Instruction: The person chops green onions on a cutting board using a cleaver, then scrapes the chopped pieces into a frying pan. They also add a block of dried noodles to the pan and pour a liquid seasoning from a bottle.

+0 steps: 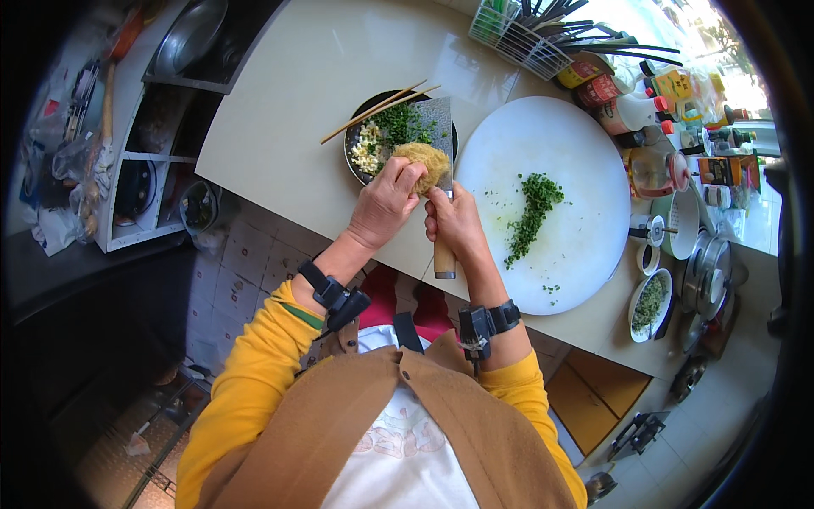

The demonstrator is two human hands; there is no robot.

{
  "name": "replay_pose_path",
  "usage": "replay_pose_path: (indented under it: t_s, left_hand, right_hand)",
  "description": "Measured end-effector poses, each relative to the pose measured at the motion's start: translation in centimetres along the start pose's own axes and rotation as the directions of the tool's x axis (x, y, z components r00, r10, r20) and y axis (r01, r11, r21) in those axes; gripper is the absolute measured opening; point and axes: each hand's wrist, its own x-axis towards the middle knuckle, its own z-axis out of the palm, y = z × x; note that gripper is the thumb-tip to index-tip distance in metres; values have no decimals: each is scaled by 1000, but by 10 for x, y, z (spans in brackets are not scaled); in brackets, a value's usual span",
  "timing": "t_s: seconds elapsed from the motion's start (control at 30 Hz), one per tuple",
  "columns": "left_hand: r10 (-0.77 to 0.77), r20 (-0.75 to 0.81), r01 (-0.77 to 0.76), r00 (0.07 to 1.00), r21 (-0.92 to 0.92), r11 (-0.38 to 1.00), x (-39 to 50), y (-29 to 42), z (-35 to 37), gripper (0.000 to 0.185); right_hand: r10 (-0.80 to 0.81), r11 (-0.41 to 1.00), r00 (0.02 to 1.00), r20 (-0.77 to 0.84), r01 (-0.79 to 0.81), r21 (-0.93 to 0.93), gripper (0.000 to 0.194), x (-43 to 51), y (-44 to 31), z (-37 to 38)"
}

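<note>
My left hand [388, 202] grips a tan fibrous scrubber [421, 164], which looks like a loofah, against the lower part of a cleaver's blade. In my right hand [459, 216] is the wooden handle of the cleaver [440, 118], its broad blade pointing away from me. Beneath the blade sits a dark pan or bowl [349, 149] with chopped greens [395, 123] and pale chopped bits [367, 151]. A pair of chopsticks [375, 113] lies across its far rim. To the right, a strip of chopped greens [536, 210] rests on a round white cutting board [588, 165].
Behind the board stand sauce bottles [629, 118], a glass pot [655, 170] and a wire rack of utensils [518, 38]. An oval dish of chopped greens [650, 305] is at the right, near stacked pot lids [707, 273]. Shelves [162, 156] stand left of the counter [280, 127].
</note>
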Motion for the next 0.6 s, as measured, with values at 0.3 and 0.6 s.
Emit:
replay_pose_path:
  t_s: [0.3, 0.6]
  left_hand:
    - [-54, 10, 53, 998, 79, 995, 25, -39, -6, 43]
    - [53, 28, -55, 998, 84, 995, 37, -10, 10, 45]
  right_hand:
    - [46, 990, 999, 23, -42, -131, 18, -25, 1, -20]
    - [32, 981, 999, 39, -25, -191, 17, -31, 0, -21]
